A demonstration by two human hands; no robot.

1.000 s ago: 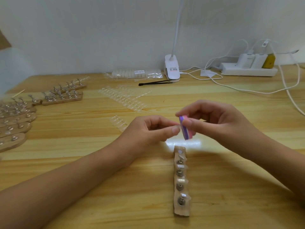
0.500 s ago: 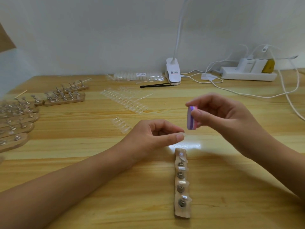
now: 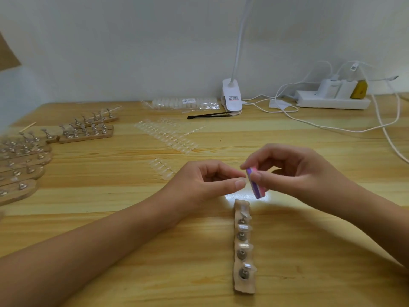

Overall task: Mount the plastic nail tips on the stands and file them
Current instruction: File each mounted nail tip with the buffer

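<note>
Pinching pink-purple file point(image 3: 255, 188) in right grip point(image 3: 298, 173), long side up-down, bottom end leaning right. Left grip point(image 3: 205, 185) narrow beside it; cannot tell what inside.

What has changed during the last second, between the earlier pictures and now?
The right hand lifted the file block up and away, then brought it back down to the fingertips of the left hand. Its grip on the block, the left pinch and the wooden stand stayed unchanged.
</note>
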